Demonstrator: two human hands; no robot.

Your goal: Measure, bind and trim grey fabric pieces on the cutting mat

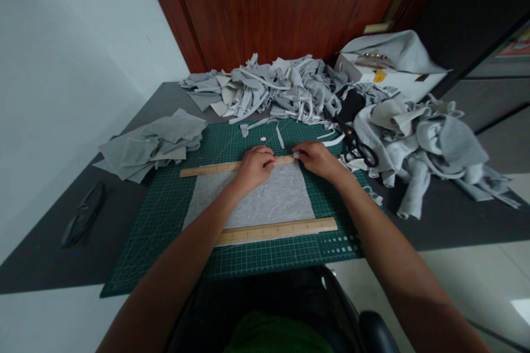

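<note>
A piece of grey knit fabric (275, 193) lies flat on a green cutting mat (174, 198). One wooden ruler (211, 169) lies along its far edge, and a second wooden ruler (281, 230) lies along the near edge. My left hand (254, 168) rests on the far ruler, fingers curled and thumb against the forefinger. At that ruler's right end, my right hand (318, 160) pinches a small light grey bit, which looks like the fabric's corner. The fingertips partly cover it. Beyond the hands lie a small pink disc (263, 139) and narrow fabric strips (279, 135).
Black-handled scissors (366, 153) lie right of the mat, beside a heap of grey fabric (430, 138). Scraps (285, 88) are piled along the back, near a white box (397, 80). More fabric (159, 140) sits at the left, with glasses (84, 214) in front.
</note>
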